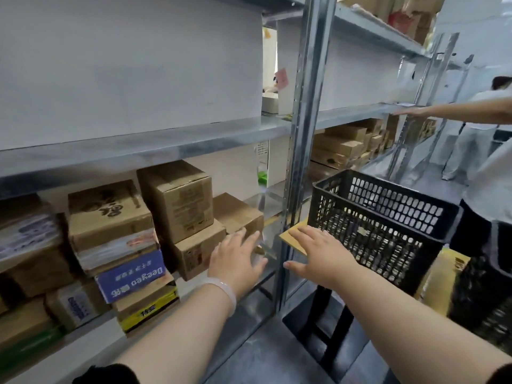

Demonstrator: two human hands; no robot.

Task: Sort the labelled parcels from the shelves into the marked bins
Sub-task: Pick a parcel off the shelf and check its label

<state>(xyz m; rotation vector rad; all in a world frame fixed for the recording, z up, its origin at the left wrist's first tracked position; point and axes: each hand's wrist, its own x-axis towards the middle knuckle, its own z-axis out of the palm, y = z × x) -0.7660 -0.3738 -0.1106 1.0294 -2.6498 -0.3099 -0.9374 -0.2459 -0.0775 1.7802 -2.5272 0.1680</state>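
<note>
While left hand [237, 259] and right hand [322, 256] reach spread-fingered, bare shelf [270, 206] separates box [238, 213] from upright post [302, 134].

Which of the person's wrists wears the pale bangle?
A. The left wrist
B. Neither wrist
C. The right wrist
A: the pale bangle circles the wrist of the left hand, while the wrist of the right hand is bare.

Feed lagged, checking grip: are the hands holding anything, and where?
Nothing is gripped: left hand open by the small cardboard box, right hand open over a flat yellow card.
</note>
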